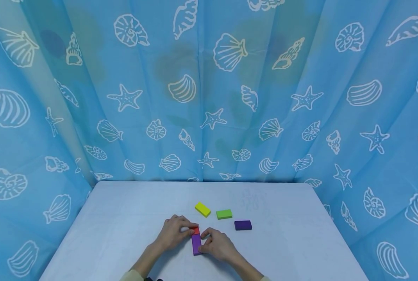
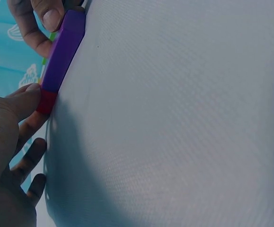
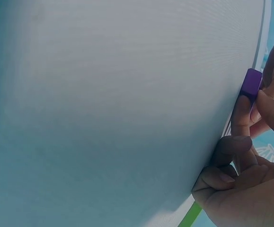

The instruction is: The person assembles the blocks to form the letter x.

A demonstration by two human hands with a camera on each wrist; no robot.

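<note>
Head view: a long purple block (image 1: 197,244) lies on the white table (image 1: 124,210), with one short end toward the person. A red block (image 1: 196,230) touches its far end, in line with it. The left hand (image 1: 174,233) is at that far end, pinching the red block with finger and thumb. The right hand (image 1: 218,245) is on the purple block's right side, with bent fingers holding it. Past the purple block sits a yellow block (image 1: 202,209). A green block (image 1: 224,214) is past it and to the right. A dark block (image 1: 243,225) is farther right of it. Behind them all hangs a blue curtain (image 1: 202,136) with white shells.
</note>
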